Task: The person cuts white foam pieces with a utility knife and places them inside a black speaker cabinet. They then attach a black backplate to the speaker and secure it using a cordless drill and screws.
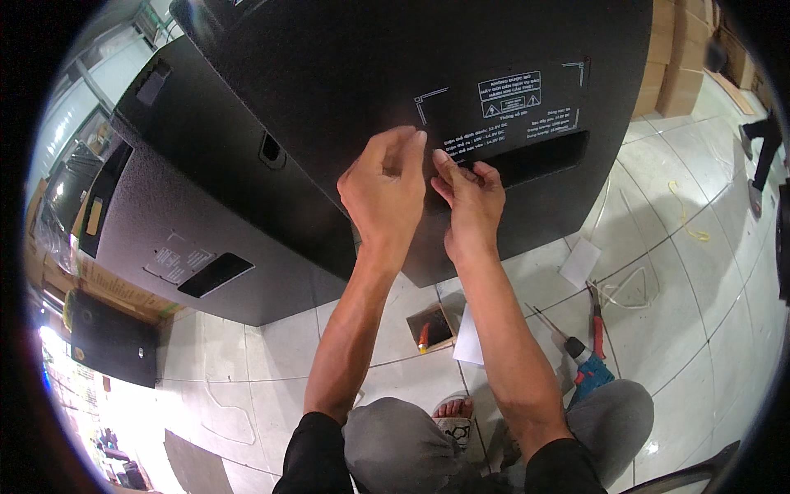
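A large black cabinet point(329, 74) with a textured surface and white printing stands in front of me. Beside the printing, my left hand point(383, 185) is closed in a pinch close to the panel; I cannot make out what its fingertips hold, if anything. My right hand point(475, 206) is next to it, fingers curled together near the left end of a dark rectangular opening point(547, 160). Anything between those fingers is hidden or too small to name. The two hands are close together but apart.
A second black cabinet point(222, 222) leans at the left. On the tiled floor point(683, 272) lie a blue power drill point(591, 375), red-handled pliers point(597, 329), a small open box point(430, 325) and a white cord point(629, 290). Cardboard boxes point(679, 58) stand at the far right.
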